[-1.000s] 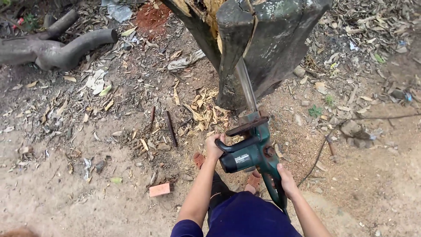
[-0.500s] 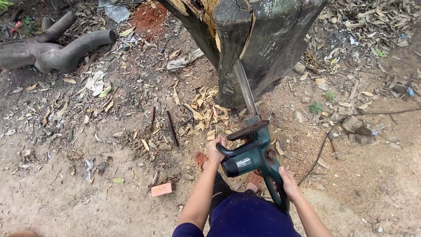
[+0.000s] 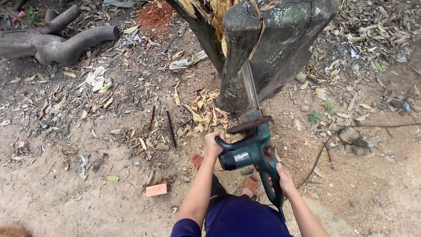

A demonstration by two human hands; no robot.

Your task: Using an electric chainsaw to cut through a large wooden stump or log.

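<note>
The left hand [image 3: 213, 145] has its fingers curled tight around the black front handle of the green chainsaw [image 3: 253, 153], and the right hand [image 3: 285, 180] is clamped on the rear grip lower down. The saw sits over sawdust-covered ground in front of the person, its bar reaching up into a cut in the dark tree stump [image 3: 263, 48], with wood chips [image 3: 204, 112] scattered just beside the base

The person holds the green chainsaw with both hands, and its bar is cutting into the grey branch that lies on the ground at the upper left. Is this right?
Not quite. In the head view both hands, left hand and right hand, do hold the green chainsaw, but its bar goes into the dark tree stump straight ahead. The grey branch lies apart, untouched.
</note>
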